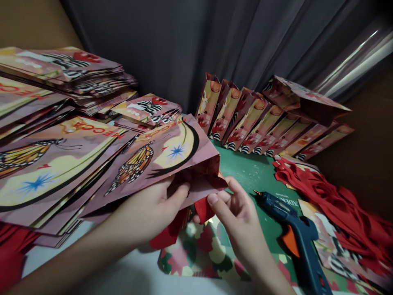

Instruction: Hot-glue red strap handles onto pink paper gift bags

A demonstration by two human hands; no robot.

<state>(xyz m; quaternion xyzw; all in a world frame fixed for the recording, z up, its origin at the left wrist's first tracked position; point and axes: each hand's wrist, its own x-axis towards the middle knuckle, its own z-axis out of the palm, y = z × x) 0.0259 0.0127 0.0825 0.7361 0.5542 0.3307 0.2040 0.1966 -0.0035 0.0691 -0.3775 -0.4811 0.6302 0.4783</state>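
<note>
A printed paper bag [175, 153] lies tilted in front of me, its mouth facing right, with a butterfly and a blue star on its side. At that mouth my left hand [167, 198] is closed on the bag, some of its fingers hidden inside. My right hand [236, 211] pinches a red ribbon [203, 209] at the bag's lower edge, thumb on top. More red ribbon hangs below the bag between the hands. To the right of my right hand, a blue glue gun [288, 217] with an orange trigger lies on the green mat [239, 164].
Stacks of flat printed bags [61, 159] fill the left side. Several bags [245, 119] stand in a row at the back right, with another bag [307, 98] lying on top. A red ribbon bundle [331, 205] lies at right. Behind hangs a grey curtain [159, 49].
</note>
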